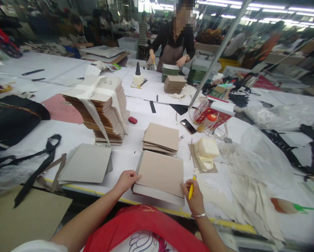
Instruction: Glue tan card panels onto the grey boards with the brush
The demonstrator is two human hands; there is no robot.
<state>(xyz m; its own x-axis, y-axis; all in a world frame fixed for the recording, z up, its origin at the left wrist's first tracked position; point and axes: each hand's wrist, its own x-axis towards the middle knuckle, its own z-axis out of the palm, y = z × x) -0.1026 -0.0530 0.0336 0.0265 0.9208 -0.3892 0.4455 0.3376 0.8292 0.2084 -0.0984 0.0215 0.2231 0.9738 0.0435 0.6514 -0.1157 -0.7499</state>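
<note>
A beige board (161, 169) lies over a stack of grey boards (159, 196) at the table's front edge. Its left edge is pinched between the thumb and fingers of my left hand (127, 180). My right hand (195, 196) is closed around a yellow-handled brush (191, 191), and its fingertips touch the right edge of the same board. Just behind is a small pile of beige boards (162, 135). To the left lies a spread stack of grey boards (85, 163). A pale yellow glue tub (206, 147) stands on a scrap board to the right.
A tall leaning bundle of boards (104, 108) tied with white strips stands at left. A phone (188, 126), a red bag (212, 117) and clear plastic (262, 150) lie right. A slanted metal pole (217, 57) rises behind. Across the table a co-worker (172, 42) holds a brush.
</note>
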